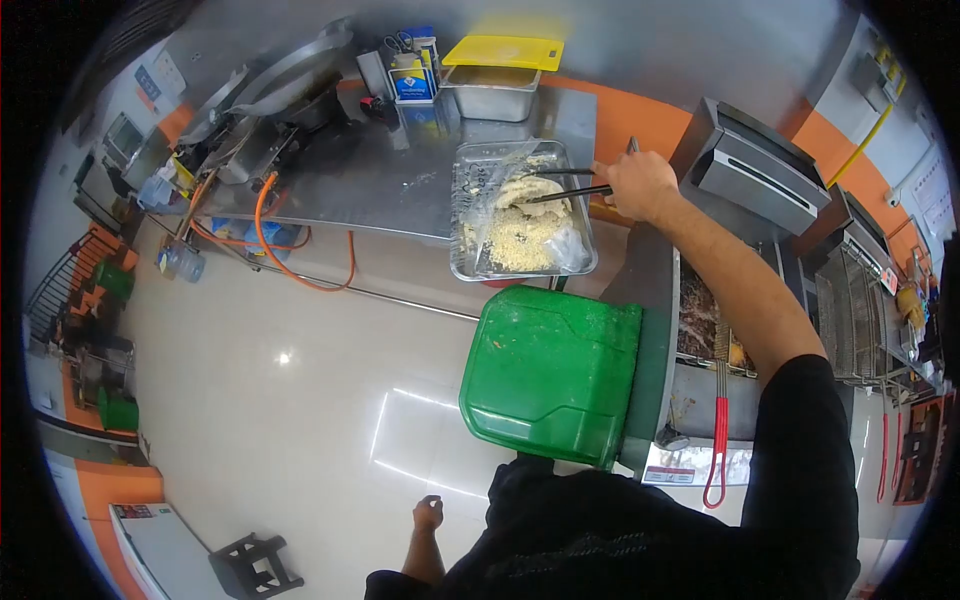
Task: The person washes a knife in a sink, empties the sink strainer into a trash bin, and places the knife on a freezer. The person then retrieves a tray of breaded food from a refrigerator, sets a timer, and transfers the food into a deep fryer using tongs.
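Observation:
My right hand [640, 186] grips dark tongs [570, 194] and reaches over a shallow metal tray [464, 265]. Between and below the tong arms lies a flat piece of food [530, 190] coated in pale crumbs. Loose yellowish crumbs [520, 245] fill the near part of the tray, and clear plastic [487, 205] covers some of its left side. Low beside my body hangs my left hand [428, 513], its fingers curled in and nothing visible in them.
A green bin lid [550, 375] stands below the tray. To the right is a fryer [705, 310] with a red-handled basket [720, 440]. On the steel table [390, 185] are a yellow board [505, 52] on a steel container [490, 95] and large pans [290, 75]. An orange hose [262, 225] hangs at left.

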A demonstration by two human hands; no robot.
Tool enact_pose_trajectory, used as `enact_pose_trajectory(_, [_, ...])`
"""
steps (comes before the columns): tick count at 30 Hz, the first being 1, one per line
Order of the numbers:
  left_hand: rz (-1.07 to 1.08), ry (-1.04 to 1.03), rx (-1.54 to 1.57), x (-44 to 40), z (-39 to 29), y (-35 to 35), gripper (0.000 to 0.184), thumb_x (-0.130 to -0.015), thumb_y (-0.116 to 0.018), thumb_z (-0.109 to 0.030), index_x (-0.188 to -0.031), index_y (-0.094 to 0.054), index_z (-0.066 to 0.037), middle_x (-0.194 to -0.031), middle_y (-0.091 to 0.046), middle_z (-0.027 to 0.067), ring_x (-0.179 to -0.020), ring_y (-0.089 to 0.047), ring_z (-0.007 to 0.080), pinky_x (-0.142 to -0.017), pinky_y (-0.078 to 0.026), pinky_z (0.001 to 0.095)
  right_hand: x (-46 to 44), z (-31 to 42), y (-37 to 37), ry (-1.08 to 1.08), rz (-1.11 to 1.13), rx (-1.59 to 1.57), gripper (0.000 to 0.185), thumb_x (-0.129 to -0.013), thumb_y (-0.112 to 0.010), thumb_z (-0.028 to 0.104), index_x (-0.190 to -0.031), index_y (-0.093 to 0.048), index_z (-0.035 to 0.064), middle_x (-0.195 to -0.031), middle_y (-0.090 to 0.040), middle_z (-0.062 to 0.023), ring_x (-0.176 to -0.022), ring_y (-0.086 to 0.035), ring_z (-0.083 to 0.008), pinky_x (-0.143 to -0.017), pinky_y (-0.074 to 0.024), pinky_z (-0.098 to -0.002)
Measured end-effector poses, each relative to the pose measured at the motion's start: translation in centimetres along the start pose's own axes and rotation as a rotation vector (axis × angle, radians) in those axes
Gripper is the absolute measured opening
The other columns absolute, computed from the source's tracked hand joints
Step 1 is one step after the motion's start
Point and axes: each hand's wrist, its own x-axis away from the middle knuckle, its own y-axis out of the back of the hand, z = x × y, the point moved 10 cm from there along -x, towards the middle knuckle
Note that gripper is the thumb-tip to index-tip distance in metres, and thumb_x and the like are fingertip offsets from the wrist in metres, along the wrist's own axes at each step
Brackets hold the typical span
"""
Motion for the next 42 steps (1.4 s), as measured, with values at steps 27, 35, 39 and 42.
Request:
enact_pose_trajectory(27, [-0.062, -0.072, 0.005, -0.9, 0.0, 0.2, 0.020, -0.080, -0.058, -0.028, -0.094, -0.066, -0.015, -0.095, -0.065, 0.0164, -0.092, -0.060, 0.0358, -0.083, -0.048, 0.0432, 3.8, 1.2, 2.7, -0.004, 0.199, -0.049, 0.061, -0.071, -0.070, 0.034, -0.126, -0.050, 0.0158, -0.100, -0.065, -0.0092, -0.093, -0.064, -0.0260, -0.077, -0.0516, -0.0383])
enact_pose_trajectory(35, [-0.044, -0.017, -0.022, -0.2, 1.0, -0.1, 0.021, -0.081, -0.057, -0.029, -0.094, -0.067, -0.016, -0.094, -0.065, 0.0169, -0.091, -0.061, 0.0343, -0.083, -0.048, 0.0426, 2.7, 3.2, 2.0, -0.004, 0.102, 0.009, 0.055, -0.074, -0.066, 0.026, -0.125, -0.051, 0.0122, -0.095, -0.065, -0.0101, -0.088, -0.064, -0.0247, -0.072, -0.0520, -0.0372])
enact_pose_trajectory(39, [0.006, 0.043, 0.002, 0.2, 1.2, -0.3, 0.021, -0.080, -0.057, -0.029, -0.094, -0.067, -0.016, -0.094, -0.065, 0.0171, -0.091, -0.061, 0.0338, -0.085, -0.047, 0.0428, 2.8, 4.3, 0.0, -0.006, -0.007, 0.027, 0.051, -0.077, -0.064, 0.021, -0.125, -0.051, 0.0115, -0.093, -0.063, -0.0093, -0.085, -0.064, -0.0241, -0.069, -0.0520, -0.0360])
enact_pose_trajectory(42, [0.002, 0.044, 0.009, 0.2, 1.4, -0.4, 0.022, -0.080, -0.058, -0.029, -0.095, -0.066, -0.016, -0.094, -0.065, 0.0168, -0.092, -0.061, 0.0343, -0.087, -0.046, 0.0434, 3.1, 3.6, 1.3, -0.049, -0.049, -0.005, 0.050, -0.079, -0.063, 0.022, -0.126, -0.050, 0.0116, -0.094, -0.062, -0.0094, -0.085, -0.064, -0.0237, -0.069, -0.0520, -0.0348])
